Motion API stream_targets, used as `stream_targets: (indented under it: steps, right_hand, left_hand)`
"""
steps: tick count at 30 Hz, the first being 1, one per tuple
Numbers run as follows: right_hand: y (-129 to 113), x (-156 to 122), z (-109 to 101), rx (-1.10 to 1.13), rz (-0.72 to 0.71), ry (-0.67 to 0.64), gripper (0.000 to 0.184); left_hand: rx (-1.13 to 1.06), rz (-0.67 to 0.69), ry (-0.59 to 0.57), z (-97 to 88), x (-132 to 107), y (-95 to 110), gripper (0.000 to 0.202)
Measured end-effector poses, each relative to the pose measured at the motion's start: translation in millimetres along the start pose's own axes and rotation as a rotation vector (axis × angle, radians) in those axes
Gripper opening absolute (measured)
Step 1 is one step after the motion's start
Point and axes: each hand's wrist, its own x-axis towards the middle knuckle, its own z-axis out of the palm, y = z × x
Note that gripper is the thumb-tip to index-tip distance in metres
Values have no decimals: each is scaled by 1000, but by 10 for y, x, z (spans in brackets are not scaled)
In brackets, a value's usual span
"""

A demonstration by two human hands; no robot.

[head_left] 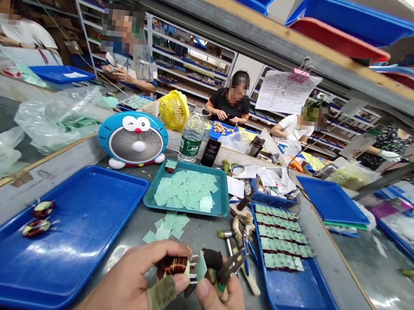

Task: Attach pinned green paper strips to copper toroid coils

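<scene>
At the lower middle, my left hand (142, 276), with tape around its thumb, grips a copper-wound coil (176, 266) whose metal leads point right. My right hand (223, 304) is closed, with its thumb on a thin light-green square sheet (201, 266) standing on edge at the coil's leads. Whether the leads pass through the sheet, I cannot tell. Dark metal pliers jaws (233, 265) show just beyond my right fingers; whether that hand also holds them is unclear. Loose green sheets (168, 226) lie on the bench, more in a teal tray (148, 199).
Two coils (38, 226) sit in the left blue tray (83, 240). Rows of green-topped coils (280, 246) fill part of the right blue tray (298, 300). Hand tools (250, 273) lie between. A fan (134, 140), bottle (192, 138) and phone (210, 152) stand behind. Several co-workers sit opposite.
</scene>
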Motion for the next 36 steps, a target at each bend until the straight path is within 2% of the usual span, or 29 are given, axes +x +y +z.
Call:
stream_targets:
  steps: [6,10,17,20,23,27,30,36]
  right_hand:
    - [-90,-40,52,12,13,2,73]
    - [-165,-59,53,-80,-12,-16,74]
    - [-179,-98,11,-229,-93,-17,70]
    - [-126,-108,-35,-239,-125,-7,69]
    - [-71,-78,-97,-234,-152,48,65]
    - [-78,-23,-101,-198,-167,69,55]
    - [-145,-38,-54,-222,-188,14,50]
    - [-242,-101,-41,-274,-287,30,46]
  left_hand:
    - [41,37,11,-7,-7,3,31]
    - [40,91,2,-9,6,36,28]
    - [238,201,-46,-107,-5,128,23]
    - [307,322,3,-117,18,102,23]
    - [461,513,60,-94,52,29,22]
    - [611,703,45,-50,66,-36,27]
    - [576,719,48,-32,45,-5,27]
    - [481,608,13,-17,-7,105,24]
